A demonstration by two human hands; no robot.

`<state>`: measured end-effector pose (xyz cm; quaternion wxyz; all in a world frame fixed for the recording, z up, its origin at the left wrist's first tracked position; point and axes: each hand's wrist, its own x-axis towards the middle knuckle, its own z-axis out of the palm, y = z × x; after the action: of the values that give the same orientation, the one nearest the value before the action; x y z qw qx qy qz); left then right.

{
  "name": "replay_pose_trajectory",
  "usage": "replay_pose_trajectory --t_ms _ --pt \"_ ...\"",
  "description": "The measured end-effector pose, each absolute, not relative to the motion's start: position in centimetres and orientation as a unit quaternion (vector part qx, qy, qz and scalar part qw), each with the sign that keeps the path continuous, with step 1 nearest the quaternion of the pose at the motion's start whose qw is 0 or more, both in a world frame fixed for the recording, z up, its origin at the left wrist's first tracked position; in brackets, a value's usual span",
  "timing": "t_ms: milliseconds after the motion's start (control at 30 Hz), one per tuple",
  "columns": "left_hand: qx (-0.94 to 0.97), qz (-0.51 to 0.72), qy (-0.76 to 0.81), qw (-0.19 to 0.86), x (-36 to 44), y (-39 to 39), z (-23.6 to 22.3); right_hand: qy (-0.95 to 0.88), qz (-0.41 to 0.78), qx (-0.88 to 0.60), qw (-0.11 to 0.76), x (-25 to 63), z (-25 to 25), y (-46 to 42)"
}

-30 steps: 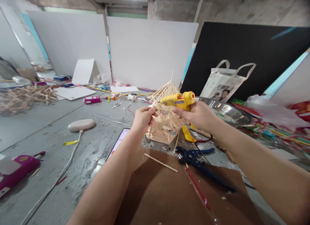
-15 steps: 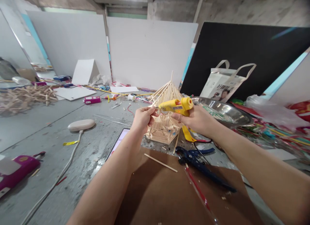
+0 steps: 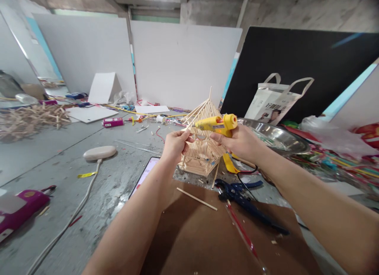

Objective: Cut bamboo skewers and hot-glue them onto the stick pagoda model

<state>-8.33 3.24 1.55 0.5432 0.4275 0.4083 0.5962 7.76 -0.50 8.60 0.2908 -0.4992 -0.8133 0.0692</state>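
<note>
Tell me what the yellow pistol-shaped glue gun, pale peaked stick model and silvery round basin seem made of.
Yellow glue gun: probably hard plastic, judging by its smooth, slightly glossy body. Pale stick model: likely bare wood, matte, with an unpainted straw colour. Silvery basin: metal, perhaps stainless steel, polished, showing bright reflections.

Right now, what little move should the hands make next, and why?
Perhaps the right hand should tilt the yellow glue gun slightly away from the left hand. Its nozzle points toward the left hand's pinched fingertips and looks very close to them, and it might be hot.
</note>
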Motion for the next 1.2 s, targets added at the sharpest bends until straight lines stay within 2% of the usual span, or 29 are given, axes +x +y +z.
replay_pose_trajectory --t_ms 333,667,1200 --pt "0.426 0.599 0.417 0.535 -8.15 3.26 1.52 -0.81 0.098 -0.504 0.282 7.96 8.1 -0.58" --pt "0.435 0.598 0.413 0.532 -8.32 3.29 1.62 -0.801 0.054 -0.514 0.302 7.51 8.59 -0.79" --pt "0.432 0.59 0.401 0.552 -8.79 3.43 1.45 -0.799 0.052 -0.515 0.306 7.38 8.54 -0.81"
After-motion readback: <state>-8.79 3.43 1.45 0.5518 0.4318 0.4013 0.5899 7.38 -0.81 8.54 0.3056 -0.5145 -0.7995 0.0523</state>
